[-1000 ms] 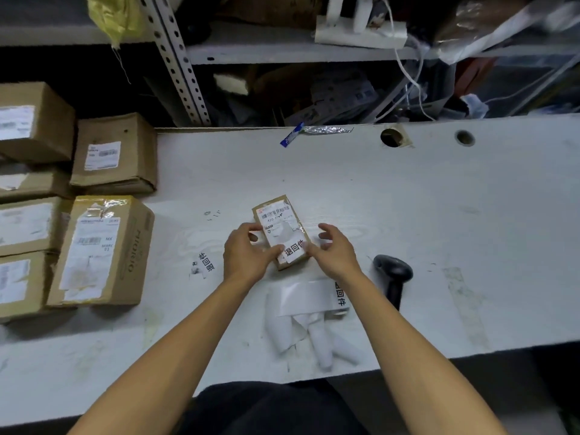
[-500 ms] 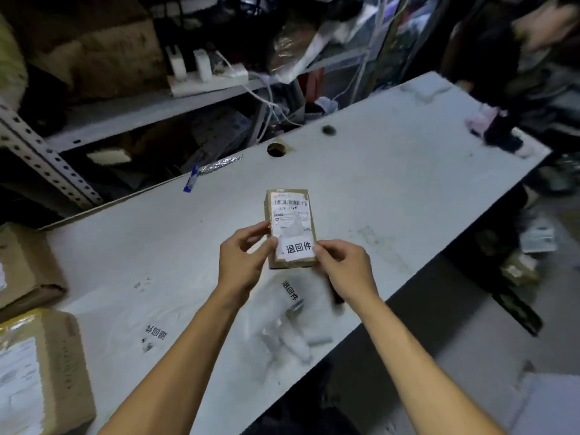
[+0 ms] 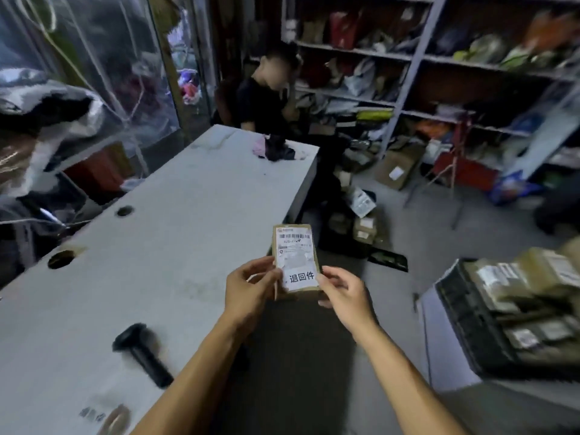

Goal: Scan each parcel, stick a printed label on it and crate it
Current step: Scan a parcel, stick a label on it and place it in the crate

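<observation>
A small brown parcel (image 3: pixel 295 246) with a white barcode label and a second printed label (image 3: pixel 300 277) on its near end is held in the air past the table's right edge. My left hand (image 3: pixel 251 290) grips its lower left side with thumb and fingers. My right hand (image 3: pixel 342 293) pinches its lower right corner. A black crate (image 3: pixel 470 315) packed with several labelled parcels stands at the right, below and to the right of my hands. The black handheld scanner (image 3: pixel 141 353) lies on the white table (image 3: pixel 157 246) to my left.
Another person in black stands beyond the table's far end. Dark cloth and a pink item (image 3: pixel 276 149) lie on that end. Boxes and parcels (image 3: pixel 364 227) litter the floor ahead. Metal shelving (image 3: pixel 414 67) full of goods lines the back wall. Label scraps (image 3: pixel 103 416) lie near the table's front edge.
The parcel was lifted off the table in both hands. My view swung right, away from the stacked boxes, so the crate and the floor came into view.
</observation>
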A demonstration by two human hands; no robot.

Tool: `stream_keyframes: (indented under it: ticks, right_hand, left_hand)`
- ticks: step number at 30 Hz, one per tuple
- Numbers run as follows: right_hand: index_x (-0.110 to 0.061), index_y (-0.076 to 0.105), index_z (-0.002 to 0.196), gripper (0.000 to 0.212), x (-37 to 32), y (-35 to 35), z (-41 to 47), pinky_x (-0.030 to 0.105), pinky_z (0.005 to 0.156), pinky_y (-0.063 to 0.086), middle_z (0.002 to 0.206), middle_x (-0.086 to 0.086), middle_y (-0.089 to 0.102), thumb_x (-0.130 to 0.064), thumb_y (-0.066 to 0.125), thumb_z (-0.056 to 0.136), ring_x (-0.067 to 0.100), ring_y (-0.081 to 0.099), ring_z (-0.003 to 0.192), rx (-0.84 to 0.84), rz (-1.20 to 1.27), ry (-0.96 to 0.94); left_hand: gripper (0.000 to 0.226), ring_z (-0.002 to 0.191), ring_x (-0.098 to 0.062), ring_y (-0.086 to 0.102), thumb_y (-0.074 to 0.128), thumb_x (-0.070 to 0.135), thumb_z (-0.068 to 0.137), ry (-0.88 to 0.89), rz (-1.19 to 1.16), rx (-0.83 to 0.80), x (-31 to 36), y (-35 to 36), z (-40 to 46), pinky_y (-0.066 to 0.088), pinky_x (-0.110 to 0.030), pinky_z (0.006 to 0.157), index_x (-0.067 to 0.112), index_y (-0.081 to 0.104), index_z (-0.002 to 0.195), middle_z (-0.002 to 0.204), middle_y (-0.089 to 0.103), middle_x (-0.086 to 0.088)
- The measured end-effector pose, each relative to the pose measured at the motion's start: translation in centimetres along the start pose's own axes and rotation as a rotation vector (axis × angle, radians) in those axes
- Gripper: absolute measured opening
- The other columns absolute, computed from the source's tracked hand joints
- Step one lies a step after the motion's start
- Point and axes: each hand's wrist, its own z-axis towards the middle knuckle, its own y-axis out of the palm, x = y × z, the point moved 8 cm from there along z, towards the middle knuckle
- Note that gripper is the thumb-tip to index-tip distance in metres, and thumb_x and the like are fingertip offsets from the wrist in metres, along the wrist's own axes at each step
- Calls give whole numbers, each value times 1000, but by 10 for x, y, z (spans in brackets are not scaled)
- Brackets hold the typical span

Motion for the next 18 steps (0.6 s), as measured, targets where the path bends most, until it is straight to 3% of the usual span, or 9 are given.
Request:
stream_keyframes:
  ticks: [3,5,10,14,18]
  right_hand:
    - [-28,64,120,27,22,-93,13,26,68,61,102,-3,70,-23,70,94,9,71,88,123,10,27]
    - [-27,66,126,32,39,-151,14,25,68,59,103,-6,72,-29,70,94,10,70,90,204,-10,52]
    - [-19,68,130,37,75,-275,-9,42,87,61,101,-14,71,-30,69,95,12,70,93,445,-17,121]
    - [-30,67,121,26,102,-347,-28,40,86,61,104,-9,72,-28,69,95,10,70,92,602,84,194]
    - [-33,63,126,33,124,-399,-36,36,76,63,108,-5,71,-30,71,93,10,71,94,705,166,244]
  left_hand:
    - [16,94,-21,76,71,6,92,-11,28,-152,-17,98,7,61,-40,83,17,73,103,96,79,-1]
    - [15,96,-23,75,71,6,92,-30,42,-238,-32,157,9,60,-41,85,17,74,102,96,79,-3]
    - [13,89,-29,72,72,4,90,-92,109,-479,-72,290,3,57,-42,79,7,71,103,92,78,-10]
    - [10,75,-18,73,67,-2,91,-197,91,-636,-99,381,-14,57,-26,59,3,67,100,87,75,-8]
    - [16,87,-25,75,70,-4,88,-321,77,-713,-131,455,-19,60,-31,64,0,66,103,103,74,-17]
